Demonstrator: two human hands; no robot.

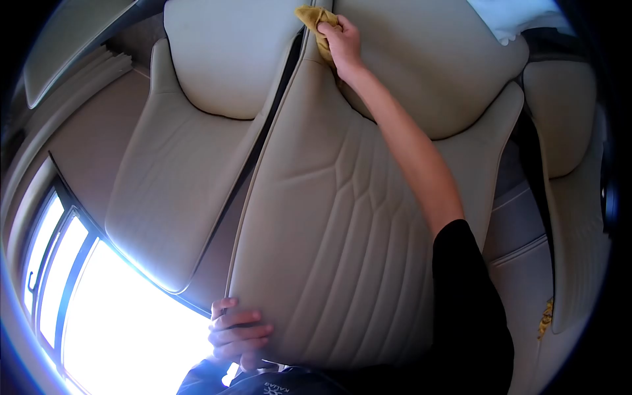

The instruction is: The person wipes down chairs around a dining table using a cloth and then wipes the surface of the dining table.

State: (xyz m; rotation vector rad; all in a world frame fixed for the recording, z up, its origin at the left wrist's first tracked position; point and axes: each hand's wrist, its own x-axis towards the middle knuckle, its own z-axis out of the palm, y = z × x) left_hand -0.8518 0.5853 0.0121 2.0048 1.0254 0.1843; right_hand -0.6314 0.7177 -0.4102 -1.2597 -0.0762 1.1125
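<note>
Yellow cloth (324,46) is clenched in my right fingers (326,27) at the far end of the beige seat (283,237); my left fingers (240,334) rest over its near edge, grip unclear.

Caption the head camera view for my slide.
Right hand holding a crumpled yellow cloth against a beige, ribbed padded seat; left hand at its side edge.

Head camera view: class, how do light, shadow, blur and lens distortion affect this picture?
In the head view, the window is blown out to white, with bluish glare at the lower left; also in the head view, the middle seat darkens towards its bottom, the left hand looks slightly soft, and a wide-angle lens seems to bow straight lines inside black, rounded borders.
</note>
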